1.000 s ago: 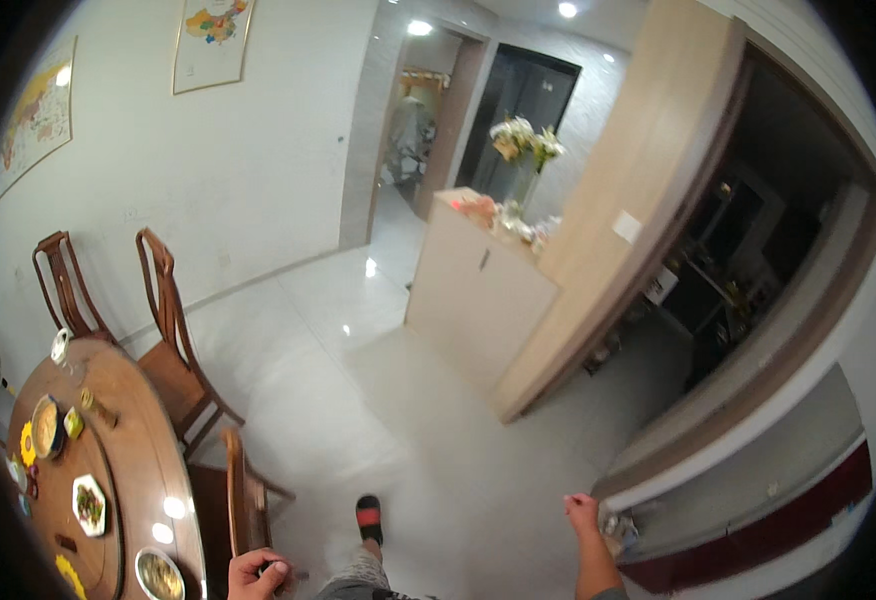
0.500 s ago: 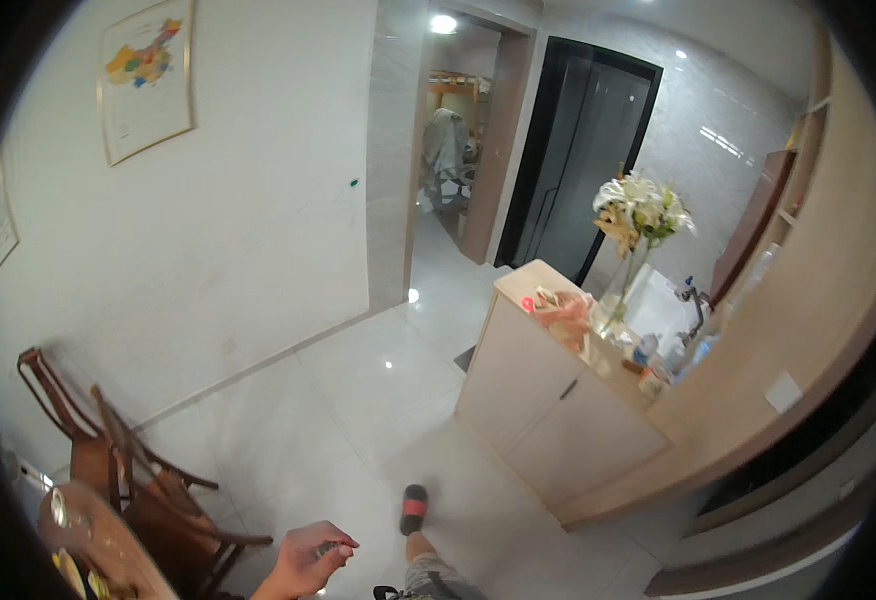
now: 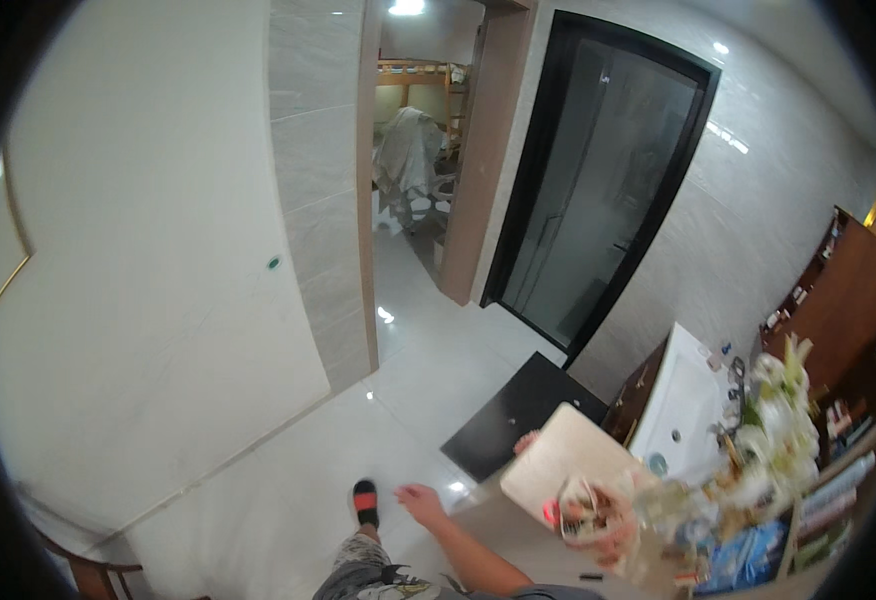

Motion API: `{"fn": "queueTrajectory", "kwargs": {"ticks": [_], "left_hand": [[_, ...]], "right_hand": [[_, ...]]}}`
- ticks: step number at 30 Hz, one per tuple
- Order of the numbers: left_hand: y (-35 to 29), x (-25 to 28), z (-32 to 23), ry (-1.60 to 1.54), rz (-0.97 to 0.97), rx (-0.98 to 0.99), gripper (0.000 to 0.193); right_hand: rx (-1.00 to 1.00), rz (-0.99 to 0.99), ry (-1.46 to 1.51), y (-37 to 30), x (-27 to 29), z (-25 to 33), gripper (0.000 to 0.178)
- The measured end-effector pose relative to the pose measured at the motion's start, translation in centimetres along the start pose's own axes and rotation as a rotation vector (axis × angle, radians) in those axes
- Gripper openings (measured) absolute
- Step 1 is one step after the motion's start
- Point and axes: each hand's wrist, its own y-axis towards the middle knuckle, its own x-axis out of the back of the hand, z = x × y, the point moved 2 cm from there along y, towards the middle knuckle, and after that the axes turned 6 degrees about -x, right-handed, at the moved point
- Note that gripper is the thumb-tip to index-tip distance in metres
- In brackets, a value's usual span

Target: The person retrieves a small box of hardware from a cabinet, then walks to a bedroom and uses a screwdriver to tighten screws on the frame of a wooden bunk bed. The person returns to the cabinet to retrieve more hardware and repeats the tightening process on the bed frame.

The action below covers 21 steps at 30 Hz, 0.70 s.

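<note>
My right hand (image 3: pixel 421 503) hangs low in front of my body, its forearm coming in from the lower edge. The fingers look loosely extended and apart, with nothing seen in them, though they are small and a little blurred. It is above the pale floor, to the left of a light wooden cabinet (image 3: pixel 576 462), and touches nothing. A black slipper (image 3: pixel 364 490) with a red band is on my foot, left of this hand. My left hand is out of view.
On the cabinet are a plastic bag (image 3: pixel 598 520) of items and white lilies (image 3: pixel 783 430). Beyond it are a white sink (image 3: pixel 678 400) and a dark mat (image 3: pixel 518 415). Farther off stand a black-framed glass door (image 3: pixel 598 190) and an open doorway (image 3: pixel 458 200). A wall (image 3: pixel 158 250) runs along the left.
The view has moved forward and turned, bringing the doors and sink nearer; the chairs have mostly gone from view. My left hand has left the picture and my right hand has come in.
</note>
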Motion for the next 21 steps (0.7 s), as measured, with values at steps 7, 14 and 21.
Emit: {"fn": "queueTrajectory", "kwargs": {"ticks": [7, 14, 21], "left_hand": [[17.3, 24.3, -32.3, 0.013, -0.115, -0.240, 0.031], [23.2, 46.3, -90.9, -0.516, 0.097, -0.964, 0.029], [31.8, 61.0, -134.0, -0.300, 0.063, -1.181, 0.024]], "right_hand": [[-0.045, 0.113, -0.148, 29.8, 5.6, 11.2, 0.025], [-0.227, -0.678, 0.152, 43.6, 32.5, 8.6, 0.016], [-0.413, -0.756, 0.271, 58.8, 48.3, 13.9, 0.028]]}}
